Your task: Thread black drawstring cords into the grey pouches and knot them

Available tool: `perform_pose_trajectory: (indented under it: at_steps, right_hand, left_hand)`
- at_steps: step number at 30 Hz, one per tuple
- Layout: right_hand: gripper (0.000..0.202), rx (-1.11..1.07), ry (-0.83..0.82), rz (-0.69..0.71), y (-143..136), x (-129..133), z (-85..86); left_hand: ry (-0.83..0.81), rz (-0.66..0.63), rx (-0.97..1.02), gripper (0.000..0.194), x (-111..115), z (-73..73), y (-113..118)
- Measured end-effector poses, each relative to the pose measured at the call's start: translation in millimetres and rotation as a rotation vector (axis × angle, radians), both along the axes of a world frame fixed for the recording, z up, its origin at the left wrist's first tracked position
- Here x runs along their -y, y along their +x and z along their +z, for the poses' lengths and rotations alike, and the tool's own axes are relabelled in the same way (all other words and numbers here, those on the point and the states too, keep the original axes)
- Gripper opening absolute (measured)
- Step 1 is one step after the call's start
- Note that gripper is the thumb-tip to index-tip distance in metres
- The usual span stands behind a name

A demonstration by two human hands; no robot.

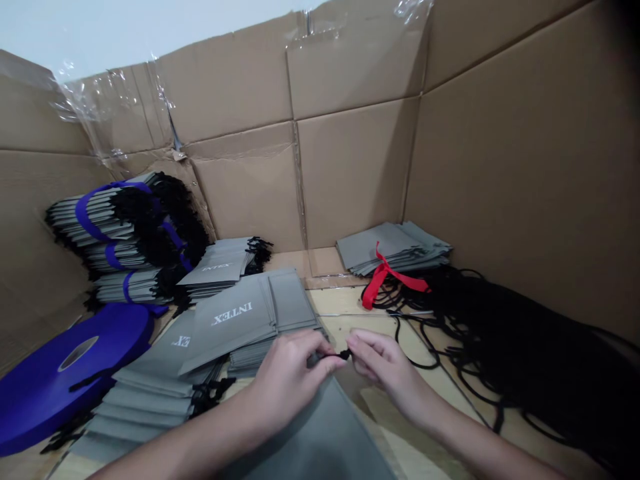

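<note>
While pinching the black cord end (344, 355) between both sets of fingers, grip it short, close to the tip. Left hand (287, 373) closed on the cord from one side, thumb and forefinger pressed together. Right hand (385, 365) closed on it from the other side, fingertips nearly meeting the left ones. Directly beneath, flat on the wooden surface (370, 313) and running back toward the wrists, the grey fabric pouch (320, 433), its top corner right at the pinch.

Judging from this grip, best to work in small, even pulls, to pin the pouch mouth flat with the heels of the hands, and to avoid twisting the cord, so preventing any bunching of the fabric.

Just beyond the left hand, a fanned pile of grey INTEX pouches (235, 317). Mind the forearm beside it. To the right, a loose tangle of black cords (500, 333), near enough to snag. Handle one strand only.

Farther left, a blue ribbon roll (65, 373), and behind it, pouch bundles tied with blue ribbon (115, 233). Farthest back, a pouch bundle tied with red ribbon (395, 250), against the cardboard wall (350, 167).
</note>
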State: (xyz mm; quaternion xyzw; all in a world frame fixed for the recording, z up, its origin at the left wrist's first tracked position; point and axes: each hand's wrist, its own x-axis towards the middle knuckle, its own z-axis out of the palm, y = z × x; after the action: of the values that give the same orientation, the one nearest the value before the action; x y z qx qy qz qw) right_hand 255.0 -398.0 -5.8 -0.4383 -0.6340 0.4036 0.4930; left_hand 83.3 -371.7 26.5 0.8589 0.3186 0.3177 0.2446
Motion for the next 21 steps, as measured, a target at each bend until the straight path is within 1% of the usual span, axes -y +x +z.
perform_pose_trajectory:
  at_steps: [2, 3, 5, 7, 9, 12, 15, 17, 19, 21]
  right_hand:
    - [0.044, -0.063, -0.037, -0.012, 2.2, -2.4, 0.1]
    - [0.042, -0.049, -0.012, -0.030, 4.0, -3.2, 0.9]
    - [0.033, 0.071, 0.113, -0.051, 7.5, -3.2, 3.8]
    - [0.026, 0.239, 0.265, -0.056, 9.2, -1.5, 7.6]
    - [0.022, 0.370, 0.359, -0.051, 8.8, 0.4, 10.6]
    - [0.012, 0.496, 0.413, -0.032, 7.9, 1.2, 10.9]
    - [0.009, 0.594, 0.413, 0.021, 8.6, -0.6, 7.8]
    - [0.009, 0.614, 0.411, 0.060, 8.3, -1.6, 5.8]
    - [0.012, 0.595, 0.420, 0.085, 6.8, -1.6, 4.8]
    - [0.013, 0.559, 0.418, 0.105, 5.3, -1.3, 4.2]
  left_hand:
    - [-0.089, 0.011, -0.004, 0.012, -0.3, 0.7, 1.1]
    - [-0.148, 0.006, 0.003, 0.013, -0.9, 1.0, 1.8]
    - [-0.283, -0.017, 0.041, 0.014, -3.1, 1.1, 2.9]
    - [-0.400, -0.044, 0.098, 0.015, -5.9, 0.6, 3.4]
    - [-0.456, -0.058, 0.129, 0.015, -8.5, 0.1, 2.8]
    - [-0.421, -0.029, 0.088, 0.013, -9.8, 0.1, 0.2]
    - [-0.316, -0.003, 0.013, 0.012, -6.8, 0.3, -2.2]
    - [-0.221, -0.017, -0.032, 0.011, -3.5, -0.8, -2.9]
    - [-0.125, -0.043, -0.068, 0.012, -1.0, -3.1, -3.1]
    - [-0.063, -0.077, -0.094, 0.015, -0.1, -5.9, -3.2]
